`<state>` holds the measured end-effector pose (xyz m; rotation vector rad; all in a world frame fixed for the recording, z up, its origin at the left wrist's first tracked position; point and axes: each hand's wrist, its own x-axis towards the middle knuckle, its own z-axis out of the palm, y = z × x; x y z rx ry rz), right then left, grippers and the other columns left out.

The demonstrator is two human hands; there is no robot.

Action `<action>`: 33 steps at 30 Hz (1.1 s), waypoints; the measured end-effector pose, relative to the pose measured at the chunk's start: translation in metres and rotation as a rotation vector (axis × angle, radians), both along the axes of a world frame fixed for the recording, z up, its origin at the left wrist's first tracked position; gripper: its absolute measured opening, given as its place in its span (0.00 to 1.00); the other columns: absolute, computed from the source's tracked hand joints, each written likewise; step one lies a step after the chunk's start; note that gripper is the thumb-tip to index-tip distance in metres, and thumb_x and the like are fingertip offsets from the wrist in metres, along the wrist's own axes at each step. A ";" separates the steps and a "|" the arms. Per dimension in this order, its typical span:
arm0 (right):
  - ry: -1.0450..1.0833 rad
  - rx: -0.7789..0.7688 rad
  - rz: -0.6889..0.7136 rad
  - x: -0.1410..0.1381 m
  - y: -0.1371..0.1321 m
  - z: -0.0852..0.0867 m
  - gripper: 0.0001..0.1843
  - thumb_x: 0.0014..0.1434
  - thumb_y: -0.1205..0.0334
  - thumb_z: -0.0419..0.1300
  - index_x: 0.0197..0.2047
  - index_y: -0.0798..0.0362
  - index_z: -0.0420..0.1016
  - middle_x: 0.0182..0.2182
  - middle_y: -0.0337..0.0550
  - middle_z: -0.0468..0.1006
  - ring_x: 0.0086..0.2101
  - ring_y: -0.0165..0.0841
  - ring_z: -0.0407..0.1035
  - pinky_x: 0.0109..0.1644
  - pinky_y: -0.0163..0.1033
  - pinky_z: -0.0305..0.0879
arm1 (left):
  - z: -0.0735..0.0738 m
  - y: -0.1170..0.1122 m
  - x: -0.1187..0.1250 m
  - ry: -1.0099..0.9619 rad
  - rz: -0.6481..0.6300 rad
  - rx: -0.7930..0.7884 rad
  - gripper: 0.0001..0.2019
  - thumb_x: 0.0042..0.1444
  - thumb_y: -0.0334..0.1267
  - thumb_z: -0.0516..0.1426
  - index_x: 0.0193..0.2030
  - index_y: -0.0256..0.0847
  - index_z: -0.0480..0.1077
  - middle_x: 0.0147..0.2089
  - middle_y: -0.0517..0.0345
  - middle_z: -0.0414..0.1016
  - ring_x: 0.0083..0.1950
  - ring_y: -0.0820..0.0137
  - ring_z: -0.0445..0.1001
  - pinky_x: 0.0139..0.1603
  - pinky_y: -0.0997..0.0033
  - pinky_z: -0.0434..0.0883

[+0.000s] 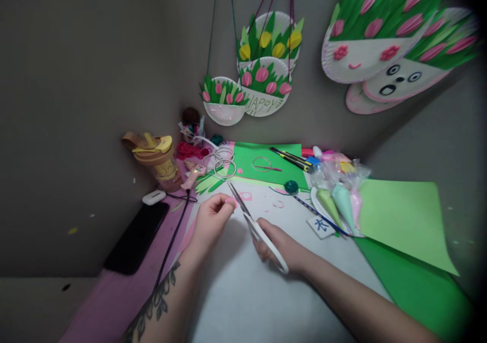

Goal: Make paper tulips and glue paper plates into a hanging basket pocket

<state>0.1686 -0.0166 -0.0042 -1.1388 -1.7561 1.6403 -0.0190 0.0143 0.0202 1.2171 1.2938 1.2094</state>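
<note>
My left hand (211,221) pinches a small pink paper piece (231,200) between its fingertips, just above the white table sheet (243,292). My right hand (279,246) grips white-handled scissors (262,234). Their blades (239,201) point up and left and meet the pink piece at my left fingertips. Small pink paper scraps (279,204) lie on the white sheet just beyond the blades.
Green paper sheets (403,221) lie at right, with pastel cones in a plastic bag (338,196). A yellow-lidded cup (158,163), glue gun (192,175), rings (224,163), pens (291,159), a black phone (137,236) and cable sit at left and back. Paper-plate flower crafts (262,79) hang on the wall.
</note>
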 end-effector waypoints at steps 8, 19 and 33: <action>-0.009 -0.028 0.051 0.000 0.000 0.000 0.10 0.47 0.64 0.56 0.31 0.50 0.56 0.23 0.33 0.66 0.25 0.27 0.58 0.27 0.32 0.57 | 0.003 0.000 -0.001 0.022 0.000 0.006 0.09 0.50 0.40 0.57 0.23 0.39 0.67 0.19 0.67 0.57 0.21 0.78 0.52 0.24 0.75 0.53; -0.043 -0.023 0.055 0.001 0.001 0.001 0.09 0.45 0.67 0.54 0.30 0.50 0.57 0.23 0.34 0.67 0.25 0.27 0.59 0.26 0.31 0.56 | -0.002 0.002 -0.005 0.060 -0.010 0.002 0.09 0.51 0.40 0.57 0.24 0.38 0.69 0.20 0.66 0.60 0.22 0.79 0.54 0.23 0.76 0.52; 0.124 -0.039 -0.046 0.004 0.006 -0.013 0.16 0.52 0.51 0.59 0.36 0.51 0.57 0.27 0.35 0.66 0.25 0.28 0.63 0.31 0.36 0.63 | -0.003 0.003 0.000 -0.107 0.013 -0.036 0.07 0.49 0.39 0.60 0.27 0.38 0.71 0.18 0.68 0.60 0.19 0.81 0.54 0.20 0.78 0.51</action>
